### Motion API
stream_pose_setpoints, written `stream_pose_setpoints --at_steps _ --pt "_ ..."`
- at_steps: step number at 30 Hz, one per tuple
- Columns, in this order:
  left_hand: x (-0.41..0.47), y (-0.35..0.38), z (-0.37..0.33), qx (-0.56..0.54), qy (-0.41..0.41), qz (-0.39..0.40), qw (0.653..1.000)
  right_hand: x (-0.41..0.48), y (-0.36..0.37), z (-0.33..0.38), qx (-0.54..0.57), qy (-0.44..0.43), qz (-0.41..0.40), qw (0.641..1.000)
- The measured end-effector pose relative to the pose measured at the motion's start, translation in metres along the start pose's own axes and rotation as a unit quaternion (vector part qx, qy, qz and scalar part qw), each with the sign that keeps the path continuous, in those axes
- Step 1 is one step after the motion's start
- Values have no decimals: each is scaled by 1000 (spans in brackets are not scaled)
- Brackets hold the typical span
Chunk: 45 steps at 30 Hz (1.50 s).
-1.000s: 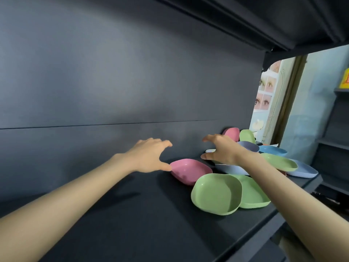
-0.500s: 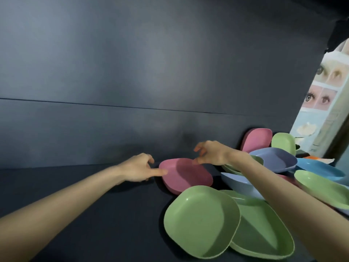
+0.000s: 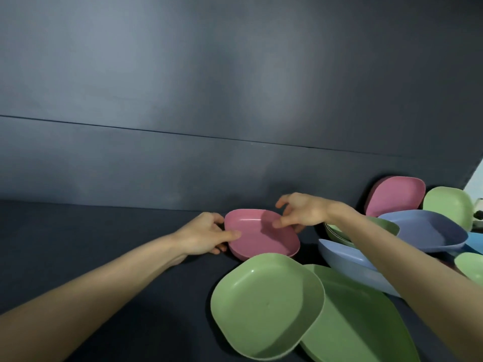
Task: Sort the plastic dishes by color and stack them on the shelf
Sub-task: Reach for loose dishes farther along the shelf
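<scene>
A pink dish (image 3: 261,235) lies on the dark shelf (image 3: 104,257) near the back wall. My left hand (image 3: 206,235) grips its left rim, thumb over the edge. My right hand (image 3: 300,211) holds its right rim with thumb inside and fingers spread above. In front lies a green bowl (image 3: 266,304) overlapping a larger green plate (image 3: 360,325). To the right are a second pink dish (image 3: 394,195) leaning on the wall, a purple-blue dish (image 3: 428,229), a pale blue dish (image 3: 347,259) and more green dishes (image 3: 449,205).
The shelf's back wall (image 3: 235,100) rises right behind the pink dish. The shelf surface to the left of my left arm is bare dark board. A bright blue dish (image 3: 474,242) shows at the right edge.
Both hands have closed in on the pink dish: the left went from a pointing touch to gripping the rim, the right came down onto the right rim. The view has moved closer.
</scene>
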<state>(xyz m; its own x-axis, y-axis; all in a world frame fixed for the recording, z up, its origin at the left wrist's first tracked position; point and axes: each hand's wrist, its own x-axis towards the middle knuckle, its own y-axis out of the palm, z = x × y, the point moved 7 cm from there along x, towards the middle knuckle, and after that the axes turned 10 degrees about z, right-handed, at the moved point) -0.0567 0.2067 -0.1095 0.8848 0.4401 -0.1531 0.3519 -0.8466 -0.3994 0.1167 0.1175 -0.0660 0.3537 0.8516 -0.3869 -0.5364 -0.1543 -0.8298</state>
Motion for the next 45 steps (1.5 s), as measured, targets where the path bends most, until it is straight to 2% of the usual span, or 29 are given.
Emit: stream_pose_setpoints --at_steps 7,14,22,26,31,37,45 --pt "-23 -17 -8 -145 51 -35 988 -19 -19 29 121 -100 -50 986" --pt "-87 -66 -22 -194 163 -98 962 -47 -26 91 223 -238 -131 936" --pt "-173 -127 -7 -261 244 -193 914 -70 9 181 306 -344 -122 879" --pt "-224 -166 16 -256 270 -245 895 -77 44 240 311 -363 -119 870" --pt "-287 -217 60 -224 264 -227 910 -81 99 316 315 -366 -140 864" --pt "-353 -270 109 -66 213 -222 949 -72 167 391 351 -366 -154 848" --pt "-380 -316 163 -83 202 -253 942 -52 217 441 354 -352 -159 852"
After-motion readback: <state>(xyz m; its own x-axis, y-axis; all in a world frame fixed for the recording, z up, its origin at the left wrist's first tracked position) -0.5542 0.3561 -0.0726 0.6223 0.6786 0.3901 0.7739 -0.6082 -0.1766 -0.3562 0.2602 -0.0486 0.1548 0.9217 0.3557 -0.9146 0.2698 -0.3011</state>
